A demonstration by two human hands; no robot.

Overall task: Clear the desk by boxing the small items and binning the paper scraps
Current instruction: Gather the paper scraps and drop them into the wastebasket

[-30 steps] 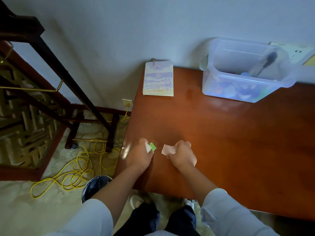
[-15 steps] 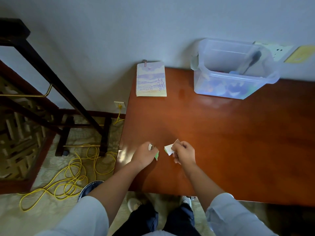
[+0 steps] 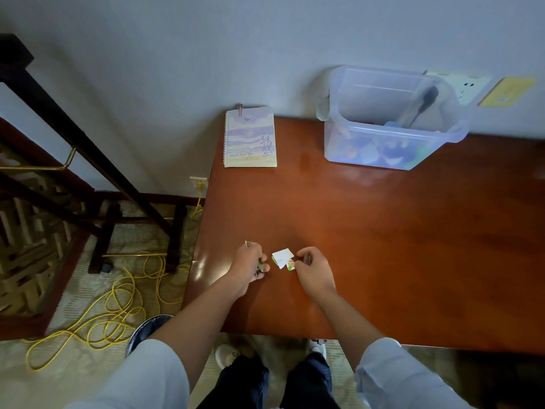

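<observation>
My left hand hovers near the desk's front left corner, its fingers curled round a small green paper scrap that is mostly hidden in the fist. My right hand is a little to its right and pinches a bunch of white and green paper scraps by their right edge, just above the desk. A clear plastic box with several small items inside stands at the back against the wall. The round dark bin sits on the floor left of the desk, partly behind my left forearm.
A spiral notebook lies at the desk's back left corner. A yellow cable coils on the carpet beside the bin, plugged into a wall socket. A dark wooden stand fills the left side.
The hands have drawn slightly apart. The white scrap in my right hand now shows more fully, while the green scrap has sunk deeper into my left fist.
</observation>
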